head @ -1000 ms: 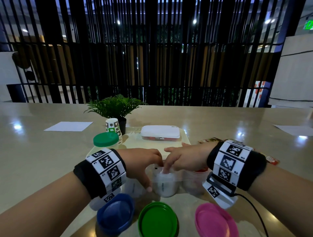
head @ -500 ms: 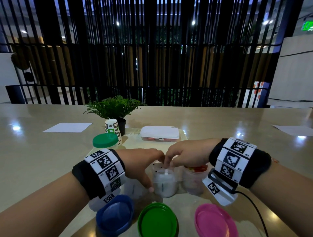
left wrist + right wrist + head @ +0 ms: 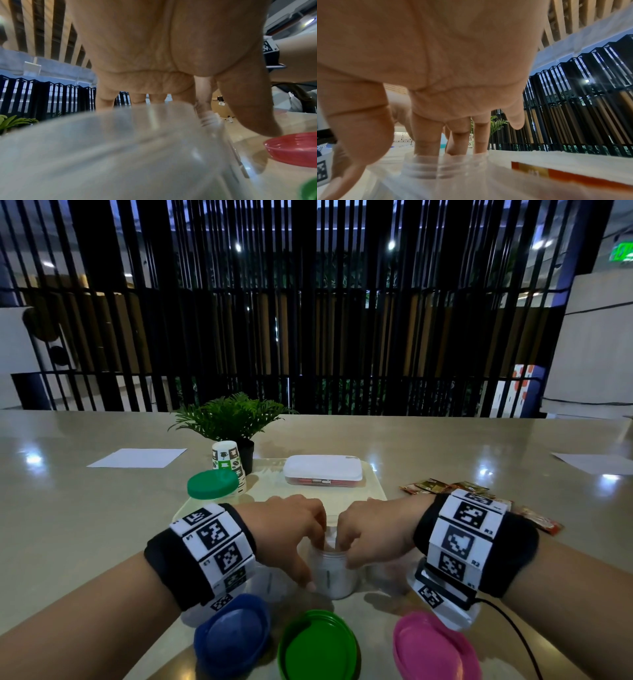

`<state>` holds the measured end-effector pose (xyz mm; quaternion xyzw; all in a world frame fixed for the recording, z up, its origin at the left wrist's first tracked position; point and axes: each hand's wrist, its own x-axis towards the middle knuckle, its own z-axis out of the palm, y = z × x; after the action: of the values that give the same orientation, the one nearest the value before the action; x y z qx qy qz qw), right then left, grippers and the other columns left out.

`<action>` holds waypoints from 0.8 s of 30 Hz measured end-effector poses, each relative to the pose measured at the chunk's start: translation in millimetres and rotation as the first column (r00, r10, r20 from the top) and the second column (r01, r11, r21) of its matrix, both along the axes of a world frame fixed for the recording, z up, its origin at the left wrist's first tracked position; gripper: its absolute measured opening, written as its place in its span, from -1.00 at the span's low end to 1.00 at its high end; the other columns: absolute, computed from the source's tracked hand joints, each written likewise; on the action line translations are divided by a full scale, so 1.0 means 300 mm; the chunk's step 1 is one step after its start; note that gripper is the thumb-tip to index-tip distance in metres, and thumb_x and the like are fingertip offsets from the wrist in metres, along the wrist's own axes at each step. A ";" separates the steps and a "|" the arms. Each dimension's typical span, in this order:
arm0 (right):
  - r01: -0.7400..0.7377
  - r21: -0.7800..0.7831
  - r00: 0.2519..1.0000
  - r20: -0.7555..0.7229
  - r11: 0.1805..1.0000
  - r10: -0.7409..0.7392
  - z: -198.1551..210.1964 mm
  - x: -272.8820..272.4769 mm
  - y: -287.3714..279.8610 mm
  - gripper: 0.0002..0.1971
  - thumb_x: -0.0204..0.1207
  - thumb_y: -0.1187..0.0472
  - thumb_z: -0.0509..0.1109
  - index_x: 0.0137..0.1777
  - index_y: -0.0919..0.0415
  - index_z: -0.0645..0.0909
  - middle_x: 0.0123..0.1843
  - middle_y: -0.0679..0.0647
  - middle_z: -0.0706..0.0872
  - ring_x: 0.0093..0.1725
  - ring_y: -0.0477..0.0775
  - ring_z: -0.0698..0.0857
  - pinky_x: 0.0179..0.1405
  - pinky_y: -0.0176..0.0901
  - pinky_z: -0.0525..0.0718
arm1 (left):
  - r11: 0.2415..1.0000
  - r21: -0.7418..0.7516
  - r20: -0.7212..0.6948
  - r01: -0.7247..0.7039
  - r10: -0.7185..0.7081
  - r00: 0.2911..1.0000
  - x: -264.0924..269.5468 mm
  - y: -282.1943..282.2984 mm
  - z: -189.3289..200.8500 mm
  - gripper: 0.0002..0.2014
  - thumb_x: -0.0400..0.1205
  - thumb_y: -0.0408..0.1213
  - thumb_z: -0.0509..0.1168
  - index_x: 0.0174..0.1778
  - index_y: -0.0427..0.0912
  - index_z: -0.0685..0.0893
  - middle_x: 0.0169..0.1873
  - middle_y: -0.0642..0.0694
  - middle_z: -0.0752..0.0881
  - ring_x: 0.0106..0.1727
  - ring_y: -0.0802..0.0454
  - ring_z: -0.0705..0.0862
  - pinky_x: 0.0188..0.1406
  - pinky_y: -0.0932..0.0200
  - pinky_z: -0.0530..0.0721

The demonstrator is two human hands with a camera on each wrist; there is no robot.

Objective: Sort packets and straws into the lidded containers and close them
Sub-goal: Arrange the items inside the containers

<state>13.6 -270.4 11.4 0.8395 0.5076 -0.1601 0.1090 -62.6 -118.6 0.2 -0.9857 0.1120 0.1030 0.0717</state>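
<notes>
A clear jar with white packets inside stands open between my hands at the tray's near edge. My left hand grips it, thumb down its near side and fingers curled at the rim. My right hand points its fingers straight down into the jar's threaded mouth, tips hidden inside, thumb outside. In the left wrist view my left hand reaches over another clear jar, blurred and close. A third jar with red and orange packets sits under my right wrist. Loose lids lie nearest me: blue, green, pink.
On the beige tray stand a green-lidded container and a white lidded box. A paper cup and potted plant are behind. Loose sauce packets lie right of the tray. Paper sheets lie farther out.
My right hand has gone from pinching something white above the jar to having its fingers down in the mouth. My left hand's fingers have closed in over the rim.
</notes>
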 end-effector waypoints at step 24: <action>-0.023 0.004 0.999 0.045 1.000 0.023 -0.027 0.039 -0.003 -0.66 0.46 -0.19 0.23 0.12 -0.13 0.68 0.22 -0.02 0.60 0.38 0.07 0.33 0.46 0.27 0.23 | 0.999 -0.031 -0.024 -0.041 0.040 0.999 0.009 0.000 0.007 -0.51 0.51 0.08 0.46 0.35 0.10 0.58 0.33 0.08 0.48 0.30 0.09 0.46 0.28 0.10 0.52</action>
<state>25.2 -271.5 3.4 0.8373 0.5149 -0.1389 0.1201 -60.0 -118.6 2.4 -0.9876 0.0947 0.1141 0.0526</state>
